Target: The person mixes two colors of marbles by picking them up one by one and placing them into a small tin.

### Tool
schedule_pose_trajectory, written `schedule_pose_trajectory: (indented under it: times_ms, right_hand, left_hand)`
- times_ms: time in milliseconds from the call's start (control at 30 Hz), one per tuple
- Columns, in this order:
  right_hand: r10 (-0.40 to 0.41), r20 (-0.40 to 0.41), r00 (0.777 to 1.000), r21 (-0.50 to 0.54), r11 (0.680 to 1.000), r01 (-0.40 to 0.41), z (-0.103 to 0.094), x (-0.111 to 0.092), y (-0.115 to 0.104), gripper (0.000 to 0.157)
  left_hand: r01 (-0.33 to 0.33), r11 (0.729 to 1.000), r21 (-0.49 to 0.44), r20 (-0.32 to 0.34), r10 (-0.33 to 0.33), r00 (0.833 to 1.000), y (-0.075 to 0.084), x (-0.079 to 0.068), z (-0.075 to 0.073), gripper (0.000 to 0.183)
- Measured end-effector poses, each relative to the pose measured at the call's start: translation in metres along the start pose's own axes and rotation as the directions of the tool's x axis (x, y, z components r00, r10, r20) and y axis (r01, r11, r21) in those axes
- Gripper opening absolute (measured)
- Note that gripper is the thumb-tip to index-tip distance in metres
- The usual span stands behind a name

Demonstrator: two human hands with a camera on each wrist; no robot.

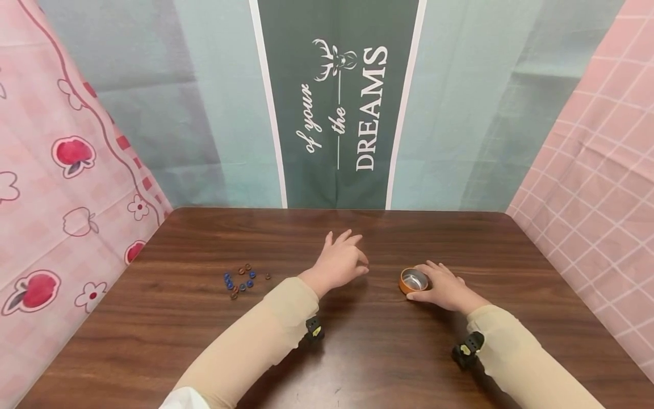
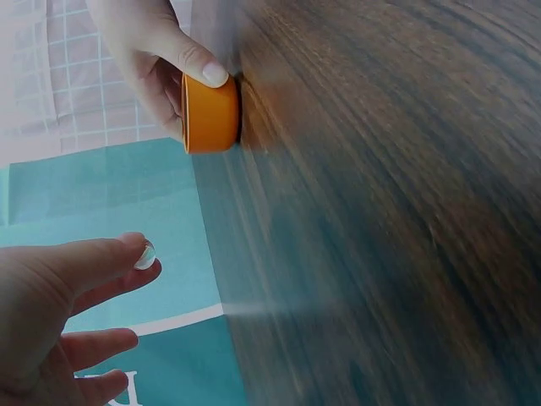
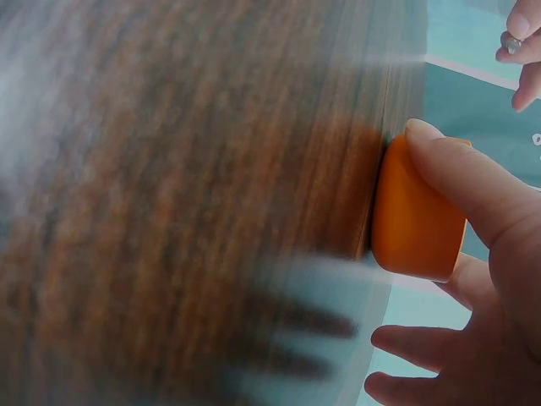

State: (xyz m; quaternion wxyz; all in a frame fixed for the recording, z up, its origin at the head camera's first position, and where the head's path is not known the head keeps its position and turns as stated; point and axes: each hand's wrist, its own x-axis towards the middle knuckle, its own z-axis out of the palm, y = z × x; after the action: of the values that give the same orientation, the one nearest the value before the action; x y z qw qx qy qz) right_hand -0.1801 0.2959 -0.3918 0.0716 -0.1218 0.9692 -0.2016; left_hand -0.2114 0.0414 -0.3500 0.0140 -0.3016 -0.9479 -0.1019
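Across the table (image 1: 337, 363) filling the lower frame, the right hand (image 1: 444, 288) at centre-right and the left hand (image 1: 339, 266) near the middle are both occupied. The first grips the orange cup (image 3: 418, 222), opening upward, by its outer wall — best done with the base flat so it cannot tip. The second pinches a glassy bead (image 2: 146, 255) at its fingertips — light, steady pressure seems wise, since smooth glass could slip.

White sideways "of your" (image 1: 308, 119), "the" (image 1: 338, 121) and "DREAMS" (image 1: 372, 108) on a dark green cloth band (image 1: 306, 184)
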Motion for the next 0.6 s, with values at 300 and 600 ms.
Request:
schedule_pose_trajectory:
  times_ms: [300, 600]
  right_hand:
    - [0.006, -0.002, 1.0, 0.007, 1.0, -0.006, 0.001, 0.001, -0.003, 0.071]
    - [0.014, 0.01, 1.0, -0.002, 1.0, -0.014, 0.001, 0.0, 0.0, 0.073]
  left_hand:
    - [-0.005, 1.0, -0.014, 0.015, 0.005, 1.0, 0.011, 0.007, 0.008, 0.017]
    - [-0.019, 0.997, -0.075, 0.036, 0.022, 0.999, 0.032, 0.015, 0.016, 0.018]
